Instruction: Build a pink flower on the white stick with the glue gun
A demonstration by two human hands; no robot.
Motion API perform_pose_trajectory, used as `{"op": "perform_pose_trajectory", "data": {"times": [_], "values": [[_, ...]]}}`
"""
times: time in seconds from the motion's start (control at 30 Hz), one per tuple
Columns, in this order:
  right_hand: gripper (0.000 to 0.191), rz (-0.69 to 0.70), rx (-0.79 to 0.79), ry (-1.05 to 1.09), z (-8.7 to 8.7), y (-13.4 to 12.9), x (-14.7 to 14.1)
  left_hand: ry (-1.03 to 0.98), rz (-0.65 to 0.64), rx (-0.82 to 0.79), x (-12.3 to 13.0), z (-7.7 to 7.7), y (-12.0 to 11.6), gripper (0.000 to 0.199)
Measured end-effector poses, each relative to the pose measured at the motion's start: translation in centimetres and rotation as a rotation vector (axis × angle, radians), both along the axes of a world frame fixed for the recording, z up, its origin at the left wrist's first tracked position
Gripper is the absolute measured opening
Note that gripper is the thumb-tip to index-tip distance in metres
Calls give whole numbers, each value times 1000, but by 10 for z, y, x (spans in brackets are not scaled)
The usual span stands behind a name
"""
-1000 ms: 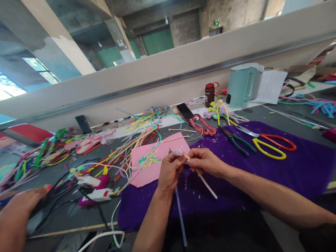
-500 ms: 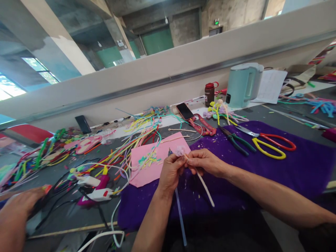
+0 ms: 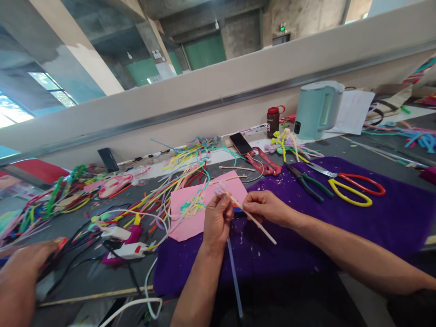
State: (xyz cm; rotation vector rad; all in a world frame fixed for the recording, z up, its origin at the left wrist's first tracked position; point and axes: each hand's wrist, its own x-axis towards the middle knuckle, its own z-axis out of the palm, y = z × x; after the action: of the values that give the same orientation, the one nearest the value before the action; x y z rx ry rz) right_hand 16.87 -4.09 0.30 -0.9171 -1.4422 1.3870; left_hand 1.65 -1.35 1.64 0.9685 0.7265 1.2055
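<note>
Between the fingertips of my left hand (image 3: 219,213) is a pale lilac fuzzy flower (image 3: 220,188), pinched just below its head. Its cream pipe-cleaner stem (image 3: 267,234) slants down to the right. My right hand (image 3: 265,206) is closed on the middle of that stem with thumb and fingers. Beneath the hands lies a blue and orange tool (image 3: 237,210), mostly hidden; a translucent glue stick (image 3: 234,281) points from there towards me. A pink sheet (image 3: 184,227) with small green and yellow clippings rests behind my left hand, on a purple cloth (image 3: 289,254).
Green-handled pliers (image 3: 308,184) and red-and-yellow scissors (image 3: 354,184) lie at the right. Behind stand a kettle (image 3: 316,111) and a brown bottle (image 3: 272,122), near a phone (image 3: 240,144). Loose pipe cleaners (image 3: 150,200) and a power strip (image 3: 126,250) fill the left, beside another person's hand (image 3: 27,265).
My left hand has shifted slightly left and up with the flower. My right hand has come away from the flower head along the stem, which now lies at a flatter slant.
</note>
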Motion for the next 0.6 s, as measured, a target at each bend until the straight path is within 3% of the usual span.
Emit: {"op": "perform_pose_trajectory", "data": {"times": [0.13, 0.23, 0.43, 0.6], "values": [[26, -64, -10, -48, 0, 7, 6, -64, 36, -11, -2, 1, 2, 20], [29, -92, 8, 2, 2, 6, 6, 40, -18, 16, 0, -1, 0, 19], [25, 9, 41, 53, 1, -1, 0, 271, -24, 107, 6, -6, -7, 21], [26, -16, 1, 108, 4, -1, 3, 305, -13, 147, 5, -3, -9, 21]]}}
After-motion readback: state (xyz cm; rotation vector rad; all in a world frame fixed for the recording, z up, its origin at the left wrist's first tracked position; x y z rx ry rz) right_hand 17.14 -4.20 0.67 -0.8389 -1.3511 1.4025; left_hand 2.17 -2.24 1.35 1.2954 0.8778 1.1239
